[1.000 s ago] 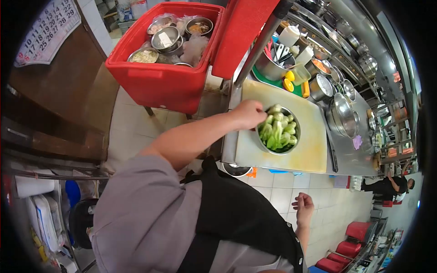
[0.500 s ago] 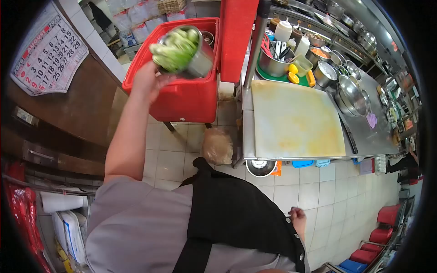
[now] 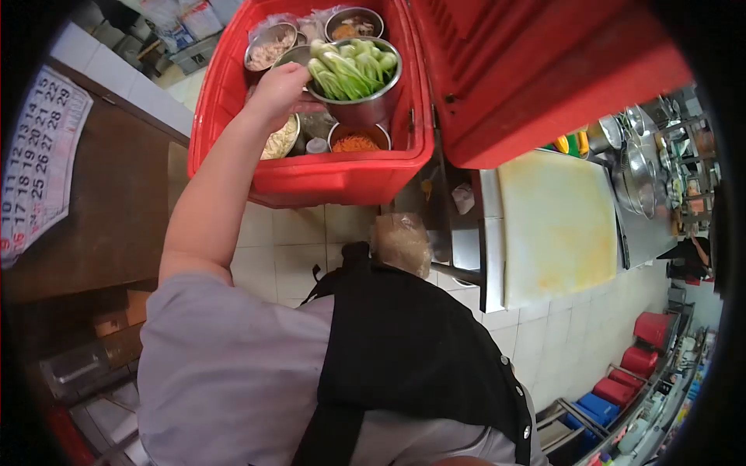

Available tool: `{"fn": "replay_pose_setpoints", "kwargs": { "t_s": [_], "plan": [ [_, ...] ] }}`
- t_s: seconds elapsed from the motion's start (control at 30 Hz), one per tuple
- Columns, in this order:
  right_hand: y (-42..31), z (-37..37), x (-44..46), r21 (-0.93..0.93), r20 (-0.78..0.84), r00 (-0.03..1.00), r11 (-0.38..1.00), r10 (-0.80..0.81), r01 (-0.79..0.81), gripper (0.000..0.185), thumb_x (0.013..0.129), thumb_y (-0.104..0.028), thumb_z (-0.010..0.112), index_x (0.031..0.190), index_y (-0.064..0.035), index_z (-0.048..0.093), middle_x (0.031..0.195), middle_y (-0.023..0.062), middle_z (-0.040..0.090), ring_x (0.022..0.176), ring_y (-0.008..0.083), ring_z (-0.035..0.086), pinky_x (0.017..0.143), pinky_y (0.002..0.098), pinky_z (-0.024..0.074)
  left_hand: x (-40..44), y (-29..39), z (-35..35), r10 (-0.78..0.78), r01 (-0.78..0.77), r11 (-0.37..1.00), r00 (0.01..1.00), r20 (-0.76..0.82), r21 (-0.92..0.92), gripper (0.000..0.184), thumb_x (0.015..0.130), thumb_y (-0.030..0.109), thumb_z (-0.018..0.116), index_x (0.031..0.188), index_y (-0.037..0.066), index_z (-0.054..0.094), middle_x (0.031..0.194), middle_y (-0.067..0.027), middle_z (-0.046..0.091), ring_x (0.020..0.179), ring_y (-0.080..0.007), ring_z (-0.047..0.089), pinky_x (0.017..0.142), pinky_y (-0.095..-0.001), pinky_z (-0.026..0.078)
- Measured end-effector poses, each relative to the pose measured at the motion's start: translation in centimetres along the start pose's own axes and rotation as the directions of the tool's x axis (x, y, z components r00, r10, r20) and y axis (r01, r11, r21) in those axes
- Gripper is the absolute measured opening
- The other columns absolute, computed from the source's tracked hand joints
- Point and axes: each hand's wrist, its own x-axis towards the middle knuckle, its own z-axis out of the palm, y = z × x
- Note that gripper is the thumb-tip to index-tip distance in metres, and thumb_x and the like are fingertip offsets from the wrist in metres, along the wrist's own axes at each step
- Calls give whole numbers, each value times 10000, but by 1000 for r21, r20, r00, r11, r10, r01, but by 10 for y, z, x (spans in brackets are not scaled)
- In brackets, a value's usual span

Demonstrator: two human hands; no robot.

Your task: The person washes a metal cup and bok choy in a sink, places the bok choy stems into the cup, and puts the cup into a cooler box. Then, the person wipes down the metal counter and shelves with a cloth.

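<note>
My left hand (image 3: 286,92) is closed on the near left rim of a steel pot (image 3: 367,111) filled with green bok choy (image 3: 353,70). The pot is over the open red cooler box (image 3: 342,177), above other bowls in it. Just below the pot lies a bowl of shredded carrot (image 3: 356,143). To its left, partly behind my wrist, is a bowl of pale shreds (image 3: 281,140). Farther back are a bowl of pale pieces, perhaps meat (image 3: 270,51), and a bowl with brownish contents (image 3: 354,28). My right hand is out of view.
The cooler's raised red lid (image 3: 544,74) stands to the right. Beyond it is a steel table with a stained white cutting board (image 3: 556,225) and a dark knife (image 3: 623,239). A plastic bag (image 3: 402,242) sits on the floor. A brown door (image 3: 101,186) is at left.
The pot went from tilted to nearly upright and now hangs over the cooler's inside. My view has shifted closer to the cooler, showing its bowls. My right hand has left view.
</note>
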Motion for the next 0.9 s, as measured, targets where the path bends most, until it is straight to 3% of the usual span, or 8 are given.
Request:
{"fn": "replay_pose_setpoints", "kwargs": {
  "t_s": [0.2,0.3,0.43,0.57,0.6,0.63,0.77,0.9],
  "plan": [
    [-54,32,-22,256,11,995,962,99,-99,313,921,-197,653,1104,57,656,935,130,722,829,180,687,751,298,534,68,-40,-6,-143,104,935,986,90,339,141,947,189,552,915,55,579,865,-72,639,723,-197,665,634,-351,596],
    [-53,34,-23,170,16,999,985,41,-43,312,924,-192,652,1114,55,649,938,137,716,814,174,686,748,293,535,96,-68,-5,-195,113,884,971,138,454,115,909,172,603,892,61,578,780,-57,598,656,-175,618,566,-347,589],
    [-105,30,-47,276,-37,999,961,32,-21,296,927,-189,642,1116,38,646,922,124,709,780,176,680,697,299,544,111,-102,-1,-205,16,753,956,210,658,139,888,173,614,812,60,587,709,-52,578,587,-173,581,508,-331,545],
    [-148,35,-65,167,-64,996,985,54,-43,283,929,-194,629,1113,20,643,910,112,699,701,175,678,604,305,545,131,-131,-3,-99,-121,685,962,255,719,150,876,166,579,833,27,613,730,-104,599,582,-215,585,508,-376,494],
    [-146,39,-66,201,-67,992,975,111,-95,289,925,-206,629,1110,15,643,903,112,697,672,174,679,577,305,539,153,-151,-15,-70,-323,449,917,393,833,209,883,201,553,876,8,633,807,-190,637,679,-304,631,624,-450,512],
    [-145,44,-66,237,-71,984,961,166,-145,295,921,-219,629,1107,10,642,895,112,695,643,172,680,551,305,533,138,-150,-12,143,-431,306,902,407,849,326,857,256,510,896,-3,702,953,-272,671,894,-421,648,802,-510,503],
    [-119,54,-75,266,-73,970,942,233,-206,331,893,-258,658,1083,14,661,874,120,699,664,181,696,571,310,541,171,-180,-19,-33,-694,-230,707,707,683,376,882,262,467,837,-25,706,935,-255,678,893,-408,650,857,-495,504],
    [-85,60,-85,232,-72,956,937,284,-261,368,871,-298,670,1061,17,677,871,153,712,628,184,697,631,327,556,128,-60,31,198,-483,292,875,442,825,271,920,225,544,959,13,708,961,-222,693,889,-359,672,823,-432,521]
  ]
}}
